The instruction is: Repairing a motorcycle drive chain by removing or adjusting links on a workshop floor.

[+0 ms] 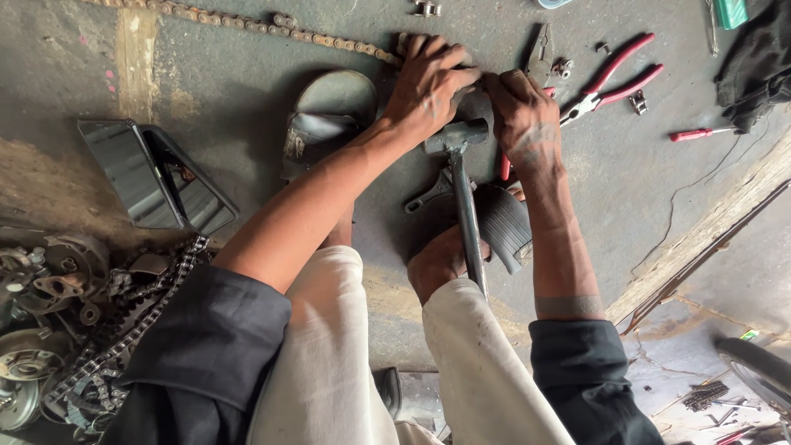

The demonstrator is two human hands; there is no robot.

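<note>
I saw the left hand (pixel 428 86) pressing the chain (pixel 247 23) end flat on the floor (pixel 231 91), while the right hand (pixel 523 119) had fingers curled (contents hidden) beside the hammer (pixel 458 177), steadying the work.

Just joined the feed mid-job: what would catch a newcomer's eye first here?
First, the two hands pressed together at top centre: the left hand over the end of a rusty chain that runs off to the upper left, the right hand beside it. Just below them a hammer lies on the floor, handle pointing toward the person. Red-handled pliers lie to the upper right.
</note>
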